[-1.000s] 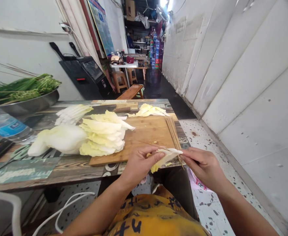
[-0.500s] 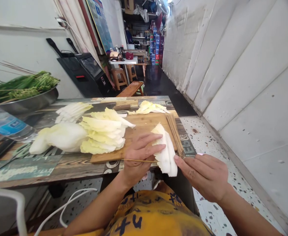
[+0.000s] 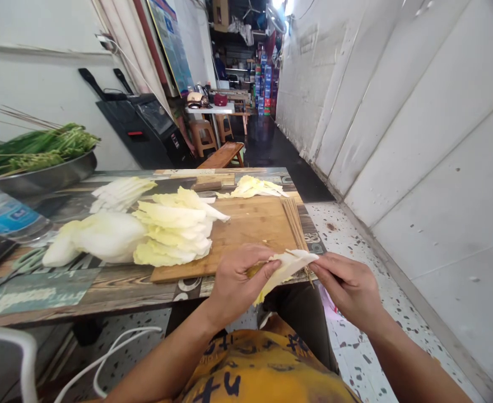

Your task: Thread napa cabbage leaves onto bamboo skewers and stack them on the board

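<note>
Napa cabbage leaf pieces (image 3: 287, 270), white with a yellow edge, are held edge-on over the table's front edge. My left hand (image 3: 238, 277) is closed around their left part, thumb on top. At the other end, my right hand (image 3: 349, 284) pinches the white tip between thumb and fingers. Whether a skewer sits in the leaf cannot be seen. Behind my hands lies a wooden cutting board (image 3: 250, 224), with a bundle of thin bamboo skewers (image 3: 294, 221) along its right edge. A fan of cut cabbage leaves (image 3: 177, 226) covers the board's left side.
Left of the board are a cabbage chunk (image 3: 107, 235), more leaf strips (image 3: 120, 193), a water bottle (image 3: 11, 215), scissors (image 3: 32, 260) and a metal bowl (image 3: 49, 173) of skewered greens. A knife (image 3: 207, 186) and yellow leaf scraps (image 3: 252, 186) lie behind the board.
The leaf has turned from upright, broad side showing, to nearly flat and edge-on. My left hand has closed around it. The skewer seen under that hand no longer shows.
</note>
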`<state>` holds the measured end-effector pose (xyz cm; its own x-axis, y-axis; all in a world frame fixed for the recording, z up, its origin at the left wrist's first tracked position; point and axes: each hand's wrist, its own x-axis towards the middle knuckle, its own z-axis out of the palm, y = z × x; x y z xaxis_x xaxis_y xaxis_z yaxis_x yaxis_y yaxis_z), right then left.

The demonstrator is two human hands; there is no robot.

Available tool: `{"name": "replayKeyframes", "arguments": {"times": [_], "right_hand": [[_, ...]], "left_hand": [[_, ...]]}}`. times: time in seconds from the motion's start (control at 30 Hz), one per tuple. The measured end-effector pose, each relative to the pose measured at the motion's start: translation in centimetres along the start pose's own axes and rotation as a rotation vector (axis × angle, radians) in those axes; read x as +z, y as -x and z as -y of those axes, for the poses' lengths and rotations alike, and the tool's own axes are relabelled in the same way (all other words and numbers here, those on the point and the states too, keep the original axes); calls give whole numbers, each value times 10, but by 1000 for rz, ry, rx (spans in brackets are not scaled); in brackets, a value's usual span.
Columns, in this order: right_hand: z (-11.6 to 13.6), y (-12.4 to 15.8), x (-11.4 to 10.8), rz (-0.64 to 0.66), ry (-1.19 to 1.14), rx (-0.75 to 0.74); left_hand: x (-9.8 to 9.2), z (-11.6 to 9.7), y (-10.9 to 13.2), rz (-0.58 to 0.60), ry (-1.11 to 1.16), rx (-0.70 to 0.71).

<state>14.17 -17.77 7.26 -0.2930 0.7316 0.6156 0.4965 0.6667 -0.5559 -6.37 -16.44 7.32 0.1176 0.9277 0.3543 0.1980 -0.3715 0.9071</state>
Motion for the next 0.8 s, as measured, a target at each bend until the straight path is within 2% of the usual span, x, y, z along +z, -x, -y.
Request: {"name": "replayKeyframes", "arguments": {"times": [0.13,0.2,0.33,0.47,0.53,0.67,0.8], "right_hand": [[-2,1,2,34,-43,-42],[-3,2,2,40,-39,-36],[-4,2,4,24,1,6],[-4,0,6,30,10,25],[-5,0,5,44,23,57],[-7,3,-6,89,54,146],[-14,14,-26,124,86,187]], "left_hand": [[2,-3,-1,157,143,-114],[2,-5,-1,180,209,-178],[-1,-8,0,42,242,-307],[-4,-4,1,71,324,-449],[-5,-1,1,54,377,-476],[-7,5,0,-58,465,-476],[-11,8,-4,-63,539,-510]]}}
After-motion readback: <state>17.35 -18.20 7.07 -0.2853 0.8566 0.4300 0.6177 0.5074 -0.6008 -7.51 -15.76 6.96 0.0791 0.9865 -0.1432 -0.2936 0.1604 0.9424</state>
